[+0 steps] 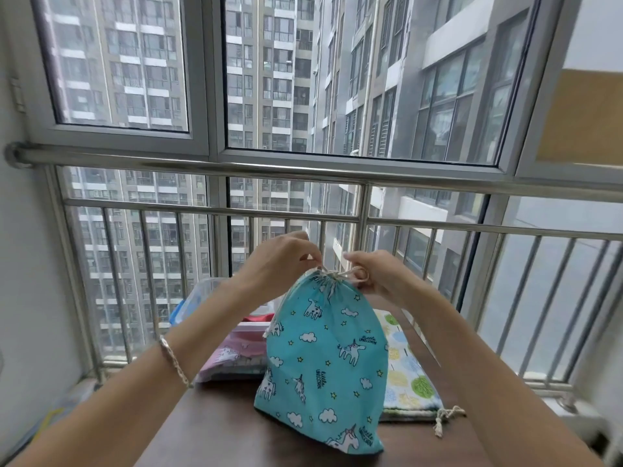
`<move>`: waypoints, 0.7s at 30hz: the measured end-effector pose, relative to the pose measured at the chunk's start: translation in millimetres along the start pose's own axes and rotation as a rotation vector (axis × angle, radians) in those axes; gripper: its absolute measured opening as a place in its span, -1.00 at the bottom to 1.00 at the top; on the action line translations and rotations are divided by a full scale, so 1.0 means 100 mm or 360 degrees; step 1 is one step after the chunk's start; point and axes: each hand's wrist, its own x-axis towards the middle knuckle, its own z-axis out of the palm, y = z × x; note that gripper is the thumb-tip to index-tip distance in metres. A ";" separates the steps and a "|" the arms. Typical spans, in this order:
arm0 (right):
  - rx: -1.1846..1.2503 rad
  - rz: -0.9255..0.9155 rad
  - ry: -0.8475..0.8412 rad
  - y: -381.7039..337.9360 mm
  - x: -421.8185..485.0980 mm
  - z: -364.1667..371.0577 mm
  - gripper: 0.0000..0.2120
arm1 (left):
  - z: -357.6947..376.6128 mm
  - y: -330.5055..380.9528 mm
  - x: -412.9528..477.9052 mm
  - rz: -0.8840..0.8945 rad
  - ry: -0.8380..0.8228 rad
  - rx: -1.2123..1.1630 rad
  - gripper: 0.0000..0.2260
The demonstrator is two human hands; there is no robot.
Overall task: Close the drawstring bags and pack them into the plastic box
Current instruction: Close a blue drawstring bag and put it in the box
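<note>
the blue bag (323, 358) stands upright in the middle of the desk (215, 429), just in front of the person. its mouth is already gathered tight and both hands work at the neck. the left hand (281, 261) pinches the cord (337, 273) right at the puckered top, and the right hand (377, 276) has fingers curled round a loop of the same cord. closing this bag looks nearly done, probably at the tying or the last tug. it is not yet packed.

the box (202, 291) sits behind and to the left, partly covered by the left forearm. a pink bag (229, 357) and something red show through its clear wall, so some packing seems done, though how many bags are inside cannot be told. a tree-print bag (408, 369) lies flat on the desk to the right, touching the blue one, with a knotted cord end at its near corner. the blue bag covers part of it, so whether its mouth is fully drawn is hard to say. it too is unpacked.

the box's far side is hidden, and the fingertips blur at the knot.
</note>
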 end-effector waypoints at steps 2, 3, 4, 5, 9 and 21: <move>-0.0355 0.0201 -0.0100 -0.08 0.05 0.01 -0.76 | 0.04 0.03 0.00 -0.0003 0.0067 0.0014 -0.86; -0.0516 0.0295 -0.0184 -0.12 0.07 0.01 -0.74 | 0.05 0.05 -0.01 -0.0016 0.0117 0.0023 -0.86; -0.0642 0.0371 -0.0264 -0.15 0.09 0.02 -0.71 | 0.06 0.07 -0.01 -0.0036 0.0169 0.0029 -0.87; -0.0741 0.0427 -0.0334 -0.19 0.10 0.04 -0.68 | 0.06 0.09 -0.02 -0.0065 0.0214 0.0026 -0.87; -0.0860 0.0511 -0.0465 -0.29 0.13 0.08 -0.69 | 0.09 0.11 -0.06 -0.0240 0.0260 -0.0133 -0.89; -0.0715 0.0503 -0.0519 -0.19 0.09 0.19 -0.80 | 0.22 0.10 -0.15 -0.0558 0.0204 -0.1019 -0.85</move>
